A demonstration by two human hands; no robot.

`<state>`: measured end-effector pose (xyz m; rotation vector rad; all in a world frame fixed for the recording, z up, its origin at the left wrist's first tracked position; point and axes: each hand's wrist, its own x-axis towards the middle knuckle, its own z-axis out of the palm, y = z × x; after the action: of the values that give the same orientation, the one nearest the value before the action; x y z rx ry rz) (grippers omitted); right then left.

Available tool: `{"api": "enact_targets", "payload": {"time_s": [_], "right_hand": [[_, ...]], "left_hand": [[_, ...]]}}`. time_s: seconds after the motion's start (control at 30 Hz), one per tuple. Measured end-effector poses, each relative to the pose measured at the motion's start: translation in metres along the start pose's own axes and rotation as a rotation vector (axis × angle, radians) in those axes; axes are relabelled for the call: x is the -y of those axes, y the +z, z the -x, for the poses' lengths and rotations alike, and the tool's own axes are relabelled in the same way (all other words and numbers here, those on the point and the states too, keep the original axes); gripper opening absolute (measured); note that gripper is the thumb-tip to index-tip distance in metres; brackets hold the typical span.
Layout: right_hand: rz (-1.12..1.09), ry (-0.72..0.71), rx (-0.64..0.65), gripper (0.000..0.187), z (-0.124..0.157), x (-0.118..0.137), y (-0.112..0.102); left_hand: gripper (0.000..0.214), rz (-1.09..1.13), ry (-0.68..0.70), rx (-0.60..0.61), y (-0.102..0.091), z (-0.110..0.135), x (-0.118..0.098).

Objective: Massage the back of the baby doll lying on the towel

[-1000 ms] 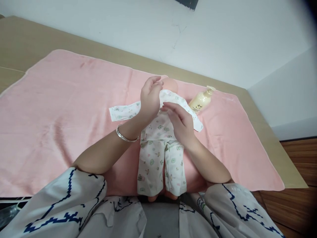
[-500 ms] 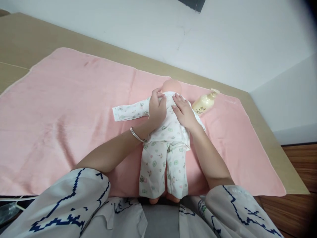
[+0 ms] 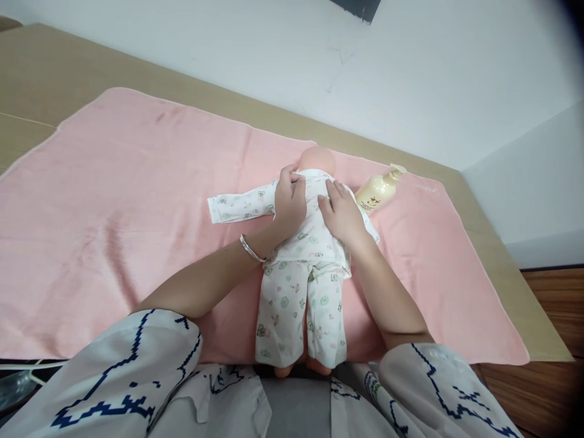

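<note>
A baby doll in a white printed top and matching trousers lies lengthwise before me, its smooth head away from me and its feet at the table's near edge. No face shows on it. My left hand is curled around the doll's left-side shoulder, fingers bent and thumb on the top's cloth. Flat on the upper part of the top, near the other shoulder, rests my right hand with its fingers stretched out. One sleeve reaches out to the left; the other is partly hidden by my right hand.
Beside the doll's right-side shoulder a pale yellow pump bottle lies tilted on the pink blanket. The blanket covers most of the wooden table. A white wall rises behind the table.
My right hand has slid slightly down the top, toward me, its fingers a little more bent. My left hand and the doll have stayed in place.
</note>
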<state>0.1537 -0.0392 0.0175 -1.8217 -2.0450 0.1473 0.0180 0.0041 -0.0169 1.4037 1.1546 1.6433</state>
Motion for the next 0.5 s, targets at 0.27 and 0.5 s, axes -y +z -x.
{"api": "enact_targets", "payload": {"time_s": [0.27, 0.5], "right_hand": [[-0.010, -0.262, 0.140, 0.053, 0.002, 0.010, -0.004], [0.081, 0.046, -0.032, 0.061, 0.008, 0.012, 0.003]], "left_hand": [[0.020, -0.041, -0.031, 0.008, 0.000, 0.000, -0.003], [0.018, -0.030, -0.004, 0.004, 0.000, 0.000, 0.000]]}}
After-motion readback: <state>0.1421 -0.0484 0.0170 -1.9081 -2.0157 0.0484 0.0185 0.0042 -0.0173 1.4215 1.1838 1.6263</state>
